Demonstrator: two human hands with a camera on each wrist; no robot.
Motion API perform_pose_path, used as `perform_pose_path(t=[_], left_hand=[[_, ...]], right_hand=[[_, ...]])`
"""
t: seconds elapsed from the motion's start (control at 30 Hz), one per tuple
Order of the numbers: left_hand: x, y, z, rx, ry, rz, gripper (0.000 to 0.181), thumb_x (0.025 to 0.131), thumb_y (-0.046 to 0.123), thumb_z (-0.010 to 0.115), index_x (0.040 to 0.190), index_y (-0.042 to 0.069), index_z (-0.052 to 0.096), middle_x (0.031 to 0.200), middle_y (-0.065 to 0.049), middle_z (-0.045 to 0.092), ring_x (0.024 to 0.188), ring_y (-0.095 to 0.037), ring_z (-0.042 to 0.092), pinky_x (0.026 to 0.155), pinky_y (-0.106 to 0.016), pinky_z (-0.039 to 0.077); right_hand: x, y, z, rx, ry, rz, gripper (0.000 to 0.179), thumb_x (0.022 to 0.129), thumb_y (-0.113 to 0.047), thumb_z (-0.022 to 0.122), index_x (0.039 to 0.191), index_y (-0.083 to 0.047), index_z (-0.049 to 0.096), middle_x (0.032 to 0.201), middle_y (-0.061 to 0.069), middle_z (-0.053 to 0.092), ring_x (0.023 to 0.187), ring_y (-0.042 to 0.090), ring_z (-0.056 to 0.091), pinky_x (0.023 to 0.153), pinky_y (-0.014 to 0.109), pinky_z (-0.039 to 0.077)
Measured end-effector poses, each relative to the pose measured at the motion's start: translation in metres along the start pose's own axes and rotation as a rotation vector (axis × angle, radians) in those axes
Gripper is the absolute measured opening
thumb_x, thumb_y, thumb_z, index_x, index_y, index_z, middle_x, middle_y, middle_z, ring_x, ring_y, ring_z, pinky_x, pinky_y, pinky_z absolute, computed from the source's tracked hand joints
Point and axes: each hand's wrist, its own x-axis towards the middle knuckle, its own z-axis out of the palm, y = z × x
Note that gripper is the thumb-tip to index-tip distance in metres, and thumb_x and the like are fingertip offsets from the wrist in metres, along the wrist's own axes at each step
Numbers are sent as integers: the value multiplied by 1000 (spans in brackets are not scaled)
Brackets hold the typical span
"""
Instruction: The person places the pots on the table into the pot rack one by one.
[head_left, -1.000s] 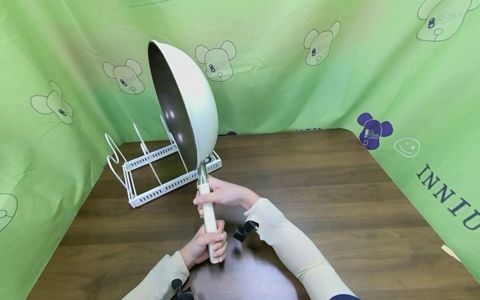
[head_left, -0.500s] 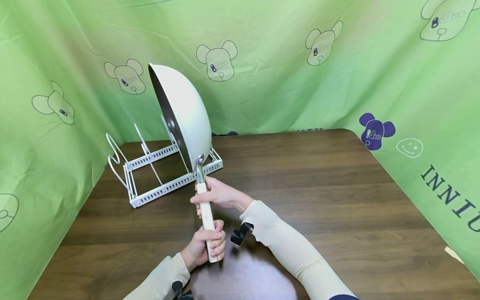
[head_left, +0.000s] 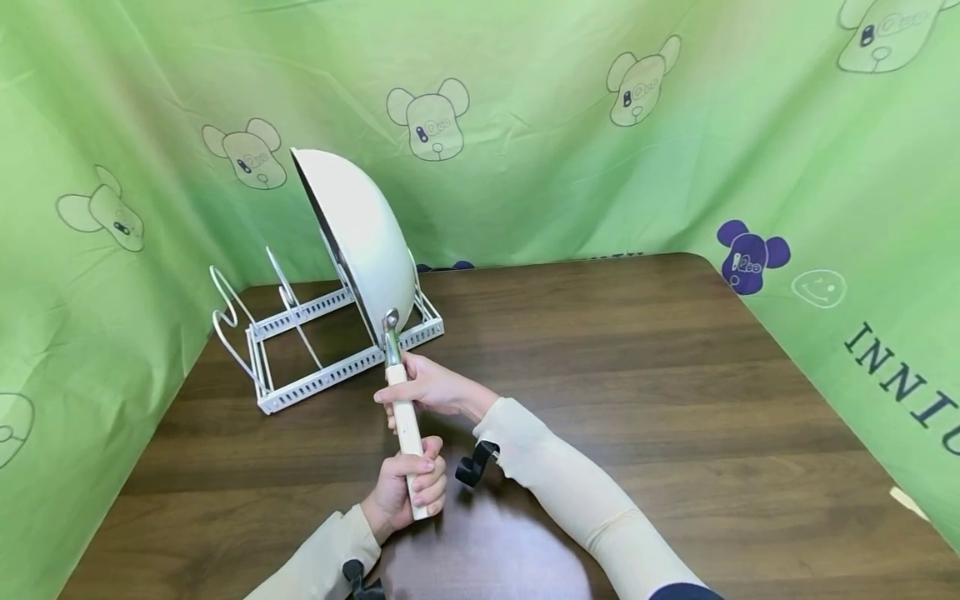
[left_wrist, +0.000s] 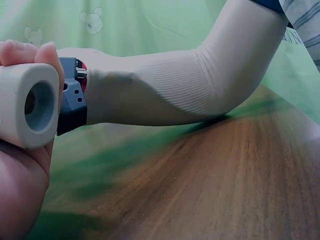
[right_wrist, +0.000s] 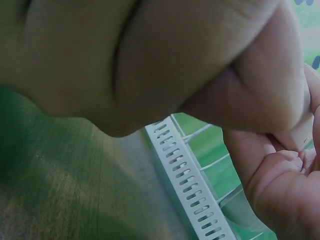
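A white wok with a dark inside stands on edge over the right end of a white wire pan rack, its hollow side facing left. Whether its lower rim touches the rack cannot be told. My left hand grips the lower end of the cream handle, fingers wrapped round it. Higher up, just below the metal neck, my right hand holds the same handle, thumb across its front. In the left wrist view, the handle's end shows a round hole, with left-hand fingers around it.
The rack's wire dividers stand up to the left of the wok. Brown wooden table spreads to the right. A green printed cloth hangs behind and along both sides. Black wrist mounts sit on the forearms.
The wok has come down toward the rack and turned, so less of its dark inside shows. Both hands have shifted slightly left with the handle, keeping their hold.
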Motion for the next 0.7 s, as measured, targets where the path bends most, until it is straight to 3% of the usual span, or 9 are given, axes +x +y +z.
perform_pose_path(t=[0.7], left_hand=[[1, 5, -10, -42, 12, 36, 12, 87, 5, 44, 87, 16, 47, 54, 6, 26, 43, -3, 34, 41, -20, 23]], right_hand=[[13, 2, -5, -1, 31, 39, 25, 94, 11, 52, 101, -7, 37, 67, 8, 59, 55, 19, 64, 55, 29, 57]])
